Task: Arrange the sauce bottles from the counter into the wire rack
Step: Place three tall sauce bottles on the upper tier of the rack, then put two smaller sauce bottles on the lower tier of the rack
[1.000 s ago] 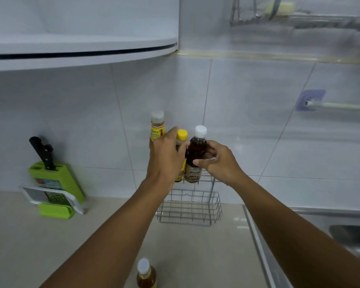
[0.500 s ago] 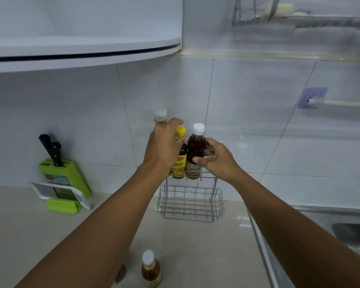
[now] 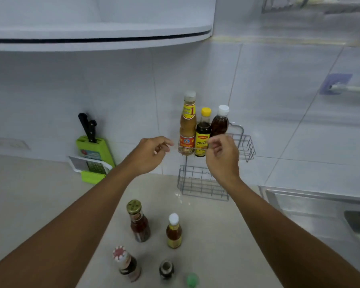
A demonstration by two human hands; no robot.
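Sauce bottles stand three abreast in the upper tier of the wire rack [image 3: 245,146], against the tiled wall: a tan bottle [image 3: 188,125] at the left, a yellow-capped dark bottle [image 3: 203,134] in the middle, a white-capped dark bottle [image 3: 219,123] to the right of it. All three are upright, caps up. The right part of that tier is open; the lower tier [image 3: 197,181] holds nothing. My left hand [image 3: 149,154] hangs just left of the rack, fingers loosely curled, gripping nothing. My right hand [image 3: 222,156] is in front of the upper tier's front wire, fingers half curled; I cannot tell whether it touches the wire. On the surface [image 3: 216,235] between my forearms stand more bottles, upright: a gold-capped one [image 3: 138,221], a white-capped amber one [image 3: 173,231], a red-and-white-capped one [image 3: 126,262] leaning slightly left, a small dark one [image 3: 166,269]. A sink edge [image 3: 312,196] bounds the surface at the right.
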